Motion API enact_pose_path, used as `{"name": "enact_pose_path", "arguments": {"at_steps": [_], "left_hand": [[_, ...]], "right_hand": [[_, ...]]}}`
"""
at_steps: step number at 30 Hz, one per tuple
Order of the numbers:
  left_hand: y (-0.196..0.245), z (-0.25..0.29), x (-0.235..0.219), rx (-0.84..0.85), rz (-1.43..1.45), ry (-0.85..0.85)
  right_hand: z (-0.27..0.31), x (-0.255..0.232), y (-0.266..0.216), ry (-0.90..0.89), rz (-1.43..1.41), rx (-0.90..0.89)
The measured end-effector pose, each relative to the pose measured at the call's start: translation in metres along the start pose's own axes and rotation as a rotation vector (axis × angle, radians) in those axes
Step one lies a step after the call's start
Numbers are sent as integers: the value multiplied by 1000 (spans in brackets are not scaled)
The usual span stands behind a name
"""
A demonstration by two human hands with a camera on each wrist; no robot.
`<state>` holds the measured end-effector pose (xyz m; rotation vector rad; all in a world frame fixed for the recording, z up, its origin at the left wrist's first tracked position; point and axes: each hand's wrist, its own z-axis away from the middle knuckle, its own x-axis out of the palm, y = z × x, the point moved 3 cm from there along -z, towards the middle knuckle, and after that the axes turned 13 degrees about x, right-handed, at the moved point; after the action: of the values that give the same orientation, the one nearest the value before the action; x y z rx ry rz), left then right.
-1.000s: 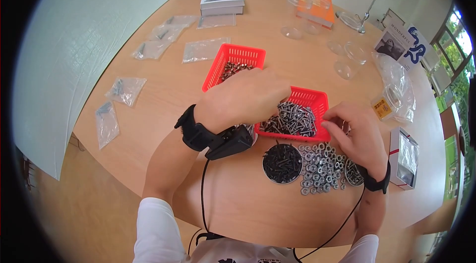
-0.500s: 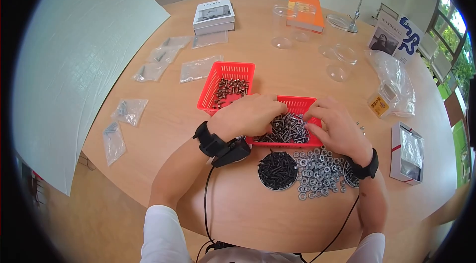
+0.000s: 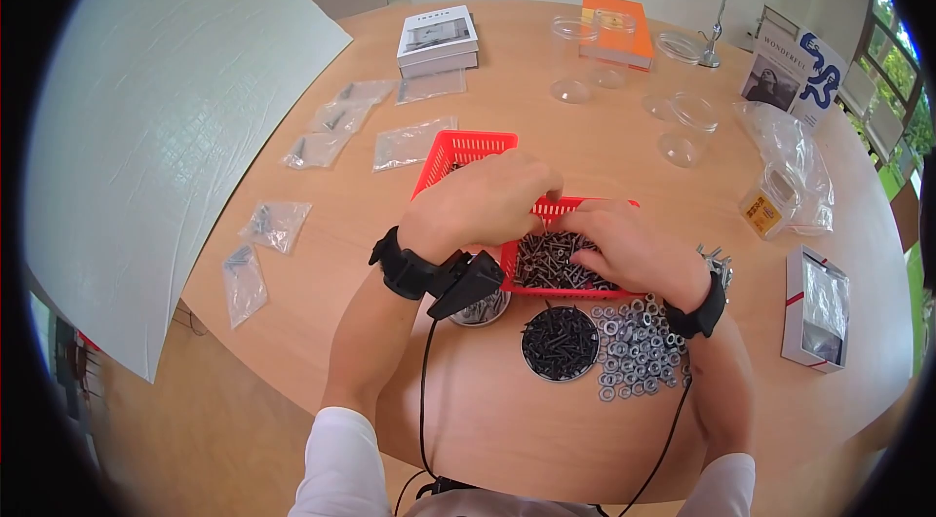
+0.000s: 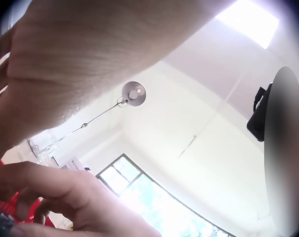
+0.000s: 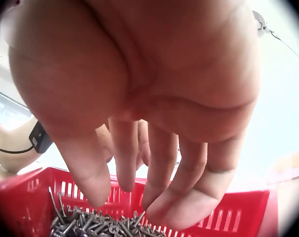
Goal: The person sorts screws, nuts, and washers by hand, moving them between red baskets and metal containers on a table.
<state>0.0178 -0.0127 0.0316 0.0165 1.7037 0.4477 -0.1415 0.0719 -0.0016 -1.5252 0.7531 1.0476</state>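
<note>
screws (image 5: 102,225) in a red basket (image 5: 259,203), right hand (image 3: 632,246) above, relaxed and empty-looking, left hand (image 3: 487,197) near the rim, grip unclear

In the head view, the left hand (image 3: 485,195) hides much of the rear red basket (image 3: 475,139).

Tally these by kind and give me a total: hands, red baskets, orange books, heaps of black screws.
Hands: 2, left hand and right hand
Red baskets: 2, far basket and near basket
Orange book: 1
Heap of black screws: 1
Total: 6
</note>
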Motion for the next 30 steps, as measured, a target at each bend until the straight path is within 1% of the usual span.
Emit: {"name": "enact_pose_path", "arguments": {"at_steps": [1, 3, 6, 7, 9, 12, 13, 16, 19, 22, 25, 27, 28, 30], "left_hand": [[-2, 1, 1, -34, -43, -33], [-3, 3, 4, -101, -129, -96], [-14, 0, 19, -130, -272, -18], [-14, -2, 21, -138, -288, -33], [-13, -9, 23, -151, -320, -62], [-18, -7, 31, -121, -362, -7], [-18, -9, 32, -124, -373, -12], [-19, -13, 31, -103, -425, -5], [-20, -14, 31, -53, -482, 32], [-13, -15, 26, -40, -499, 41], [-11, -15, 23, 8, -516, 79], [-10, -15, 21, 69, -537, 103], [-9, -15, 20, 44, -519, 93], [-3, -14, 17, -4, -486, 71]], "right_hand": [[1, 2, 0, -3, -13, 0], [2, 7, 5, -34, 46, 22], [0, 2, 10, -51, 99, 72], [1, 0, 12, -55, 110, 94], [4, -5, 18, 44, 94, 82], [9, -17, 23, 147, 103, 106], [10, -20, 23, 174, 110, 122], [13, -24, 28, 361, 178, 310], [14, -19, 38, 364, 171, 393], [7, -12, 52, 231, 135, 391], [4, -16, 54, 261, 70, 405], [8, -18, 49, 322, 104, 405], [10, -20, 47, 352, 122, 405], [13, -23, 41, 410, 121, 317]]}}
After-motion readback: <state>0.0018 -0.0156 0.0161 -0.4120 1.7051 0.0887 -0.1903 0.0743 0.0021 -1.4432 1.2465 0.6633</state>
